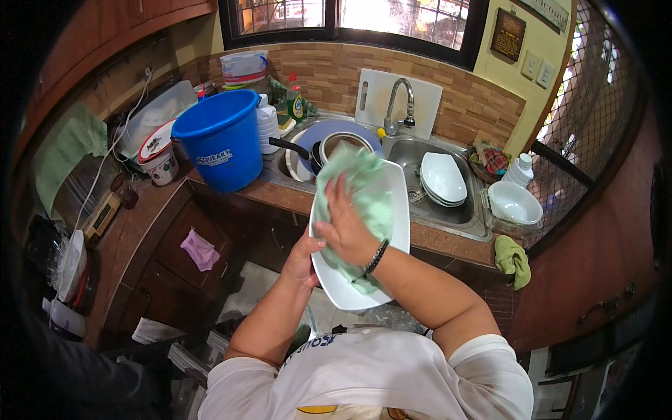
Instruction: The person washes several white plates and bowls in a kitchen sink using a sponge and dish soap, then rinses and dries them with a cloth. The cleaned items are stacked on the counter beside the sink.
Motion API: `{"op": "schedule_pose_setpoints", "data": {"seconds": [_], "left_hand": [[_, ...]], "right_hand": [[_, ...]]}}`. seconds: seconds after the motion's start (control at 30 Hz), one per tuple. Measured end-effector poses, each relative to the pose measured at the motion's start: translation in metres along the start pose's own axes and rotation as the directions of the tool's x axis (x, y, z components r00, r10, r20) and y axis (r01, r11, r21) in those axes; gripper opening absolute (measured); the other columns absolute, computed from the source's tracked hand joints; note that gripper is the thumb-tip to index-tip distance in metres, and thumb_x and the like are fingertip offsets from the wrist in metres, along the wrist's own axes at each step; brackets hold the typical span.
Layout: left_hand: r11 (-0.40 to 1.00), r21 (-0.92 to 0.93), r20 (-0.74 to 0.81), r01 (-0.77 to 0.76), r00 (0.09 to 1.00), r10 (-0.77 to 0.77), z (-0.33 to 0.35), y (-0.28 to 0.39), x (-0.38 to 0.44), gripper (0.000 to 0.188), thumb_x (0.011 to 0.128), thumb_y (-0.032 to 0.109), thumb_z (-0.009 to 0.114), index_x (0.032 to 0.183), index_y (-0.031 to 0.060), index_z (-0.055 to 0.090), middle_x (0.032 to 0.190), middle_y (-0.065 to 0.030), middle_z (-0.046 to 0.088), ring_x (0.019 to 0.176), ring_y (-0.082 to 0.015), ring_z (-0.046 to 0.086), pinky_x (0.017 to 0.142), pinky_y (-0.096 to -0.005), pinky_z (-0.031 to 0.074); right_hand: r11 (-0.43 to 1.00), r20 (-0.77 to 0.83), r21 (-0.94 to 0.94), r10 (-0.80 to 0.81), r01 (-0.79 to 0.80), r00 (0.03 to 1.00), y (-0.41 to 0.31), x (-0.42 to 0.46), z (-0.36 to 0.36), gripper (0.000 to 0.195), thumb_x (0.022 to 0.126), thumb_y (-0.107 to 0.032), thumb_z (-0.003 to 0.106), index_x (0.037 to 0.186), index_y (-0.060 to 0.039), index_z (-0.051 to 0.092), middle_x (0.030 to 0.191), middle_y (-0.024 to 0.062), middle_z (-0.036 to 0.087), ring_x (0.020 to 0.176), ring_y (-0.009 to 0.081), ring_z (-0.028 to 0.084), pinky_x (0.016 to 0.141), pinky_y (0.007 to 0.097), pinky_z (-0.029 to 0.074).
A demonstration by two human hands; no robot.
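A white rectangular serving dish [400, 210] is held tilted before my chest, in front of the counter edge. My left hand [303, 257] grips its left rim, thumb on the inner side and fingers underneath. Spread over the dish's inside is a pale green cloth [375, 210], its upper part blurred. My right hand [344, 226] presses on this cloth with its fingers extended; a dark beaded bracelet [377, 256] circles that wrist. Behind the dish, the left sink basin holds a pan with a black handle [287, 147] and a blue-violet round basin [315, 137], partly covered.
Stacked white dishes [443, 178] stand in the right steel basin [409, 152], below the faucet [401, 100]. A large blue bucket [220, 152] occupies the counter at left. Right of the sink are a white bowl [517, 202] and a green towel [510, 260] over the edge.
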State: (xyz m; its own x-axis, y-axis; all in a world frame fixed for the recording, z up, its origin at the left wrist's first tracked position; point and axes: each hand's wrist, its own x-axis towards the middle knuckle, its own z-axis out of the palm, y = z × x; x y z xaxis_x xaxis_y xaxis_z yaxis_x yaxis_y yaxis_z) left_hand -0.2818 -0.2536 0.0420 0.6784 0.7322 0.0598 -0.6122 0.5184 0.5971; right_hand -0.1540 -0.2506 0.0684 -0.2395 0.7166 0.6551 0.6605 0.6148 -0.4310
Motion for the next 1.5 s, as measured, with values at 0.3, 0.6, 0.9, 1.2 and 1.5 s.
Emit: {"op": "schedule_pose_setpoints", "data": {"seconds": [0.3, 0.6, 0.9, 1.2, 1.5], "left_hand": [[0.985, -0.131, -0.062, -0.116, 0.992, 0.108, -0.018, 0.015, 0.002, 0.056, 0.057, 0.016, 0.052, 0.108, -0.0042, 0.040, 0.097, -0.0170, 0.051, 0.086, -0.0292, 0.052, 0.080, -0.0368, 0.041], [0.991, -0.065, 0.029, -0.113, 0.993, 0.115, -0.019, 0.011, -0.007, 0.066, 0.055, 0.014, 0.055, 0.115, -0.0025, 0.033, 0.105, -0.0166, 0.047, 0.094, -0.0275, 0.050, 0.082, -0.0352, 0.041], [0.994, -0.017, 0.061, -0.104, 0.993, 0.105, 0.008, 0.018, -0.009, 0.069, 0.055, 0.014, 0.054, 0.117, -0.0016, 0.030, 0.106, -0.0149, 0.046, 0.095, -0.0256, 0.049, 0.082, -0.0336, 0.041], [0.955, 0.071, 0.049, -0.287, 0.958, 0.284, -0.010, 0.025, 0.002, 0.067, 0.054, 0.014, 0.053, 0.115, -0.0031, 0.032, 0.105, -0.0169, 0.046, 0.094, -0.0267, 0.049, 0.082, -0.0349, 0.041], [0.949, 0.104, 0.003, -0.298, 0.954, 0.299, -0.007, 0.019, 0.004, 0.065, 0.056, 0.010, 0.048, 0.118, 0.0003, 0.030, 0.109, -0.0142, 0.043, 0.102, -0.0255, 0.044, 0.088, -0.0342, 0.036]], "right_hand": [[0.967, 0.685, 0.237, -0.094, -0.098, 0.722, -0.036, -0.044, -0.011, 0.062, 0.069, -0.004, 0.043, 0.124, 0.0043, 0.014, 0.129, 0.0266, 0.009, 0.120, 0.0353, 0.016, 0.098, 0.0354, 0.019], [0.725, 0.697, -0.573, 0.187, 0.381, 0.692, -0.013, -0.038, -0.079, 0.040, 0.070, -0.014, 0.046, 0.109, -0.0072, 0.047, 0.121, 0.0064, 0.038, 0.117, 0.0214, 0.028, 0.095, 0.0417, 0.021], [0.480, 0.151, -0.852, -0.156, 0.209, 0.976, 0.008, 0.019, -0.069, 0.051, 0.067, -0.013, 0.044, 0.117, -0.0126, 0.040, 0.129, 0.0040, 0.028, 0.121, 0.0231, 0.021, 0.099, 0.0399, 0.008], [0.868, 0.624, -0.464, 0.177, 0.178, 0.761, -0.028, -0.052, -0.011, 0.054, 0.069, -0.015, 0.044, 0.116, 0.0068, 0.033, 0.123, 0.0254, 0.028, 0.116, 0.0385, 0.024, 0.094, 0.0428, 0.022], [0.747, 0.284, -0.655, 0.107, 0.112, 0.953, -0.001, -0.012, 0.008, 0.054, 0.071, -0.018, 0.042, 0.119, 0.0048, 0.030, 0.122, 0.0198, 0.032, 0.117, 0.0325, 0.025, 0.096, 0.0425, 0.019]]}}
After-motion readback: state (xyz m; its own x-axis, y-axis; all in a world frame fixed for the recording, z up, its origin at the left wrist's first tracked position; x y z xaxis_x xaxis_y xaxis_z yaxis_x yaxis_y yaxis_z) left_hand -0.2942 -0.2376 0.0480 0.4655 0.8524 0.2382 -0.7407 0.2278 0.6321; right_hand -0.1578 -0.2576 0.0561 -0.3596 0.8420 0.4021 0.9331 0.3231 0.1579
